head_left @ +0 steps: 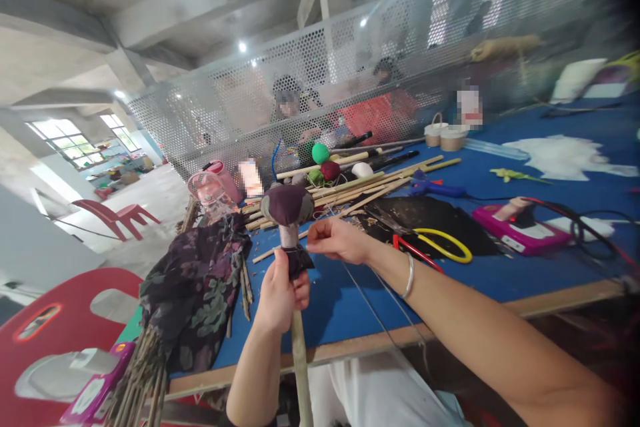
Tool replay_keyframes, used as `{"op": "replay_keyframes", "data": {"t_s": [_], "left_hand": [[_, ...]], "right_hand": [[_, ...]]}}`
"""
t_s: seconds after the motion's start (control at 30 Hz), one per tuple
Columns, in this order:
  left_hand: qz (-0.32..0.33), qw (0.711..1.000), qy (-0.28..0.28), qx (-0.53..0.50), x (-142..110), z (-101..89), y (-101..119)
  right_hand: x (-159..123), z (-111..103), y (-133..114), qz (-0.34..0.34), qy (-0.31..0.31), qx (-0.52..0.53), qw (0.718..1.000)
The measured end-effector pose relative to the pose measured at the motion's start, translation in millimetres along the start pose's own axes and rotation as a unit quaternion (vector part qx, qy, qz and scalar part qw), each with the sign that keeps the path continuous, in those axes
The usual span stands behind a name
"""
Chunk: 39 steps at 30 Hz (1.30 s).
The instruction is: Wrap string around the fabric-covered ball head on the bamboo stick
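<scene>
My left hand (284, 290) is closed around a wooden stick (300, 367) just below its padded top. That top is a mushroom-shaped, dark purple cloth cap (289, 205) over a pale neck (289, 237). A strip of black cloth (299, 261) wraps the stick under the neck, pressed by my left thumb. Close to the right of the neck, my right hand (335, 240) is pinched shut, seemingly on a thin thread (363, 295) that trails from beneath it over the table edge. The exact pinch point is hidden by the fingers.
On the blue table (330, 307) lie scissors (443, 245), thin sticks (385, 181), a blue glue gun (437, 188), a magenta device (520, 230) and coloured balls (321, 153). Dark floral cloth (200, 293) covers the left edge. A perforated metal screen (240, 100) stands behind; people sit beyond it.
</scene>
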<state>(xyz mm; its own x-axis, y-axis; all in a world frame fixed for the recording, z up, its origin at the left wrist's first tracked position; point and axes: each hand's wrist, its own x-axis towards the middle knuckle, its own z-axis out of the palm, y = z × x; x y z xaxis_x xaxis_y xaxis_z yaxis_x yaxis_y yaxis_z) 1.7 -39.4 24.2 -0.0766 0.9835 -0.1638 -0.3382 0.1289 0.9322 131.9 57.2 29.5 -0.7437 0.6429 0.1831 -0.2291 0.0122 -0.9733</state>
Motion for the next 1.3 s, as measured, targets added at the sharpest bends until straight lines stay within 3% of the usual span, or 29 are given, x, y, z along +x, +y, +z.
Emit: {"op": "replay_keyframes", "data": {"t_s": [0.13,0.23,0.3,0.37,0.43,0.53,0.63,0.8,1.07,1.3], "left_hand": [[-0.094,0.985,-0.124,-0.076,0,-2.4,0],[-0.189,0.942,-0.231,-0.151,4,-3.7,-4],[-0.225,0.921,-0.253,-0.192,7,-2.8,-10],[-0.227,0.923,-0.229,-0.209,11,-1.2,-14],[-0.198,0.949,-0.165,-0.181,14,-0.2,-15],[-0.099,0.991,-0.035,-0.079,15,-0.9,-7],[-0.014,0.999,0.036,0.021,11,0.9,1],[0.004,0.991,0.074,0.11,1,15.0,-7],[0.007,0.993,0.104,-0.046,0,6.1,-11],[-0.035,0.995,0.029,-0.092,-5,0.8,-9]], "right_hand": [[3,-2,8,0.003,-0.03,0.086,0.996],[2,-7,12,0.01,-0.093,0.097,0.991],[0,-11,12,0.026,-0.135,0.098,0.986],[-1,-14,11,0.035,-0.148,0.087,0.985],[-1,-16,8,0.032,-0.129,0.052,0.99],[0,-14,1,0.017,-0.083,-0.018,0.996],[0,-9,-4,0.002,-0.06,-0.062,0.996],[1,0,-2,0.003,-0.035,-0.097,0.995],[-1,6,-5,-0.007,0.032,-0.098,0.995],[-2,3,-2,-0.003,0.019,-0.028,0.999]]}}
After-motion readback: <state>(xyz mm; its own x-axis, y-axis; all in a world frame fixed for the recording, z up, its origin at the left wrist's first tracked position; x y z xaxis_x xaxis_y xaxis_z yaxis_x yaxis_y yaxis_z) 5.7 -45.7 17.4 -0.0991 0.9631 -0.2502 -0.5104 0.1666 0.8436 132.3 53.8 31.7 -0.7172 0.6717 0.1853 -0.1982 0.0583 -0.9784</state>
